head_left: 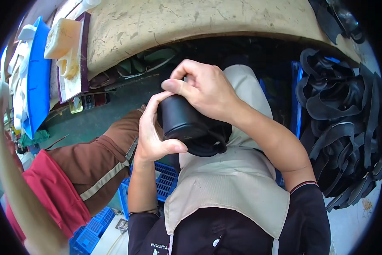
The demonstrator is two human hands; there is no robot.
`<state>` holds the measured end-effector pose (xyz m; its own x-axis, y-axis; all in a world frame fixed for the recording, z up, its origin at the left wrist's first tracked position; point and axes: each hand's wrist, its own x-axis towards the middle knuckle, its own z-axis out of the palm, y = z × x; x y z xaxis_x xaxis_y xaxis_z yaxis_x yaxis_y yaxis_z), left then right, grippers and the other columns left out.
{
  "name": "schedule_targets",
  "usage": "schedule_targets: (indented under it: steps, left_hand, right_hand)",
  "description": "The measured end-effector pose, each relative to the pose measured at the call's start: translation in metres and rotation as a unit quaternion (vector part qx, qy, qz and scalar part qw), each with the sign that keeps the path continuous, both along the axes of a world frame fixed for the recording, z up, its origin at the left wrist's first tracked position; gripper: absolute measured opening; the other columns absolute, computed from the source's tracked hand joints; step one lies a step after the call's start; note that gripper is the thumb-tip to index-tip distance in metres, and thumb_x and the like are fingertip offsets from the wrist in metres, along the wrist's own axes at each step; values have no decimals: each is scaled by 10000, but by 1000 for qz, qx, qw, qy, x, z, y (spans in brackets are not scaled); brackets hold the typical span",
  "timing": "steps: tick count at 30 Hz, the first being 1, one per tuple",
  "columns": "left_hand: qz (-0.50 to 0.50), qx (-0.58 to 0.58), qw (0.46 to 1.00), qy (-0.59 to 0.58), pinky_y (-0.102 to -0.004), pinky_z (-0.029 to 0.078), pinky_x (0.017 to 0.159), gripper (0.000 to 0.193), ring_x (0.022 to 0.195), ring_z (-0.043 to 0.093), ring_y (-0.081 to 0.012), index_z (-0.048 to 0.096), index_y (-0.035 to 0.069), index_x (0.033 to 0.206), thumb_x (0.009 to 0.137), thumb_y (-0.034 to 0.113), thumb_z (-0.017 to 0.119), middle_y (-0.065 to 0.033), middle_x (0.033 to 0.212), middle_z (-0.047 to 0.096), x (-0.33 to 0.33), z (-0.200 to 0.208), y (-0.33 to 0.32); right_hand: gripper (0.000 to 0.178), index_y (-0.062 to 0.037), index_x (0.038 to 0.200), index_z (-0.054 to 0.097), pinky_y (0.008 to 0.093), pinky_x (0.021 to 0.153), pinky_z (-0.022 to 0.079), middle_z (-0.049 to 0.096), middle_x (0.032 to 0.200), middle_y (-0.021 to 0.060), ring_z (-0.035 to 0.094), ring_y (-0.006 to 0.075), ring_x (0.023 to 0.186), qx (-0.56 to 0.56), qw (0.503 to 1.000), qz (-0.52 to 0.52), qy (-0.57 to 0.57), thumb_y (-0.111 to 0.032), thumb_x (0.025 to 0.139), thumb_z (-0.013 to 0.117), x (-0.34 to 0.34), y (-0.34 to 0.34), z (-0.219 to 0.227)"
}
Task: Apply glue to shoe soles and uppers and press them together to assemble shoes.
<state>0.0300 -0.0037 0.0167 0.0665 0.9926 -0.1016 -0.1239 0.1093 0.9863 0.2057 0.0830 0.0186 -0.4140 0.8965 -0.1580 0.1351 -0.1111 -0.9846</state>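
In front of my lap I hold a smooth black shoe upper (180,117), its rounded end toward the lower left and a dark opening at its lower right. My left hand (150,129) wraps round its left side, thumb under the near rim and fingers along the far edge. Over the far side bends my right hand (203,87), thumb and forefinger drawn together beside the left fingertips; what is pinched there, if anything, is hidden. The heel of the right hand lies against the black piece.
A worn beige worktable (199,19) curves across the far side. Many black uppers (340,114) hang at the right. A blue tray (38,76) with pale pieces and a yellowish block (63,38) are far left. A co-worker's leg (93,165) and blurred arm are close on my left, near a blue crate (166,180).
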Motion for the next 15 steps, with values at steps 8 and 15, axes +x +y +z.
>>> schedule_targets:
  steps: [8, 15]
  left_hand:
    - [5, -92, 993, 67, -292, 479, 851, 771, 878, 588, -192, 559, 13, 1118, 518, 363, 892, -105, 1028, 628, -4, -43, -18]
    - [14, -90, 995, 40, -298, 482, 853, 734, 892, 594, -190, 562, 18, 1087, 525, 350, 898, -122, 1039, 638, -28, -50, -29]
  right_hand:
    - [226, 1, 850, 738, 244, 509, 390, 641, 660, 12, 481, 92, 539, 63, 993, 13, 99, -212, 922, 731, -19, -3, -77]
    - [303, 3, 866, 752, 273, 565, 425, 655, 686, 41, 518, 131, 582, 2, 994, 101, -41, -261, 977, 653, -26, -14, -76]
